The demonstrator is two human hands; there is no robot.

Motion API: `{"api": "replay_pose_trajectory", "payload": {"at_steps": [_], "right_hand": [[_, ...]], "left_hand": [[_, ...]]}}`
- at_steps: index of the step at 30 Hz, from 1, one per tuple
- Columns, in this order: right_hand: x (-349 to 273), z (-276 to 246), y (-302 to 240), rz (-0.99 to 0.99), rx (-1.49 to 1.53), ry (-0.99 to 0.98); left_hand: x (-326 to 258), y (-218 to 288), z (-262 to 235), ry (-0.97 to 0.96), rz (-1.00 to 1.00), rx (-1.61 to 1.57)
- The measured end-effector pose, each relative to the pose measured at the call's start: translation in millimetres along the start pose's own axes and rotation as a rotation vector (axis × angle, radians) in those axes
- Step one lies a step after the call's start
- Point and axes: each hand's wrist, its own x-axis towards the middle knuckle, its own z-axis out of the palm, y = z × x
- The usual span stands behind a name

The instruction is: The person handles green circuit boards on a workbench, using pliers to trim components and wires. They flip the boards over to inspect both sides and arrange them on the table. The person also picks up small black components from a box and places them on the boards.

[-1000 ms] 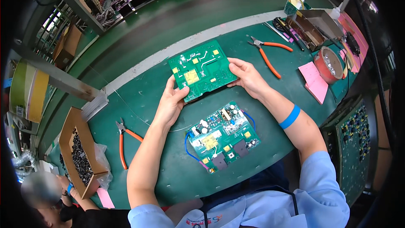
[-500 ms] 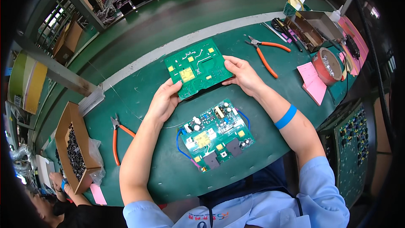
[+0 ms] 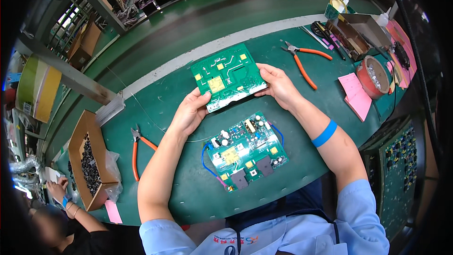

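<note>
Between my two hands a green circuit board [image 3: 229,76] is held up, its solder side with yellow patches facing me. My left hand [image 3: 190,111] pinches its near-left corner, thumb on top. At the right edge my right hand [image 3: 278,85] grips it, thumb on the face and fingers beneath. Below it on the green mat lies a second circuit board [image 3: 245,153], component side up, carrying white connectors, capacitors, two dark blocks and blue wires along its sides. What is on the underside of the held board is hidden.
Orange-handled cutters [image 3: 306,61] lie right of my hands, another pair of cutters [image 3: 137,146] to the left. A cardboard box [image 3: 101,172] of small black parts stands left, near a co-worker's hand [image 3: 57,190]. Pink notes [image 3: 355,95], a solder reel [image 3: 373,78] and a tray [image 3: 363,30] sit right.
The held board has tilted a little, and light now glints along its near edge. The whole view has shifted slightly; the co-worker's hand has moved. My grip is the same.
</note>
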Motion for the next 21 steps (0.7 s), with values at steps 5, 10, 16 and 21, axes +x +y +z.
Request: {"api": "replay_pose_trajectory", "payload": {"at_steps": [5,10,16,21], "right_hand": [[0.3,0.9,2.3,-0.030,-0.012,0.006],[1.6,-2.7,1.9,-0.022,-0.017,-0.004],[1.6,-1.8,2.5,-0.022,-0.023,-0.001],[2.3,-3.3,3.7,-0.020,-0.036,-0.004]], "left_hand": [[-1.8,-2.1,-4.0,-0.001,0.015,0.004],[-1.5,-0.8,-0.3,-0.009,0.019,0.016],[-2.7,-0.9,0.3,-0.002,0.039,0.028],[-0.8,-2.4,-0.8,-0.014,0.029,0.011]]}}
